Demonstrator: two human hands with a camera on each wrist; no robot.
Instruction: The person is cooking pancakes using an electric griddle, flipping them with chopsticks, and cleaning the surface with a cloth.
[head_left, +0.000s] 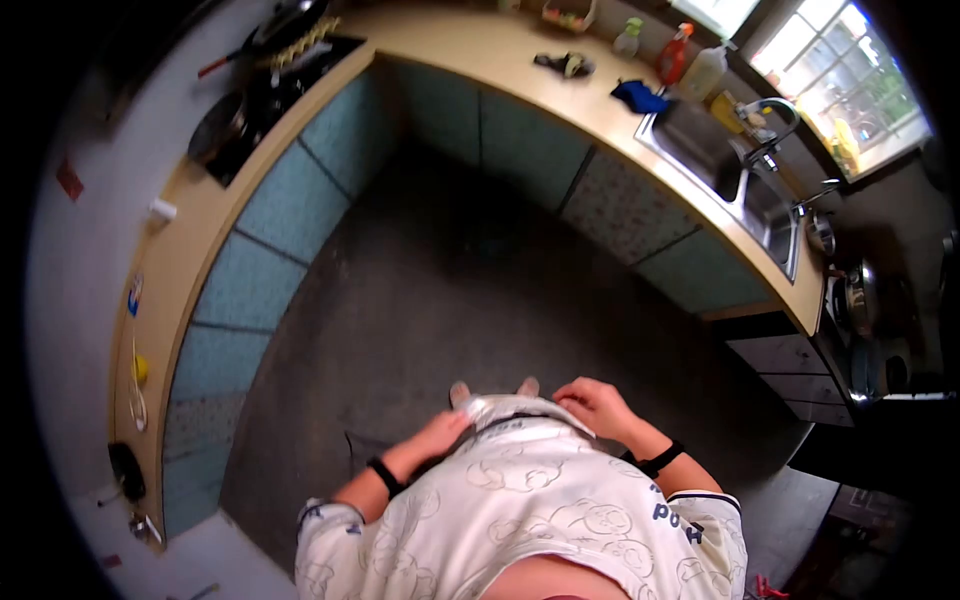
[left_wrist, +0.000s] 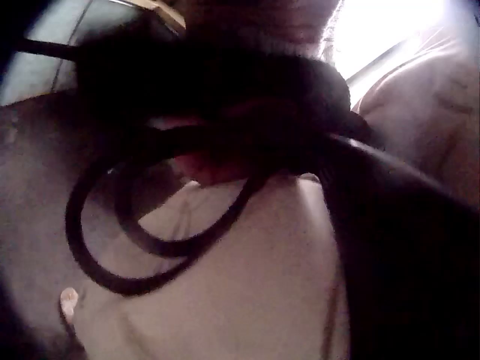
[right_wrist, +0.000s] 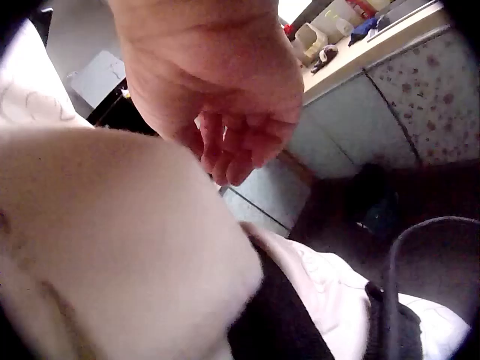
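The right hand [head_left: 598, 408] hung loosely curled near the hem of the person's white, line-printed shirt [head_left: 530, 480]. The left hand [head_left: 443, 432], blurred and masked by a black wrist strap [left_wrist: 210, 86], had an indiscernible grip.

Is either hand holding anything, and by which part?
The right hand holds nothing visible and is loosely curled. Whether the left hand holds anything cannot be told; its fingertips are blurred.
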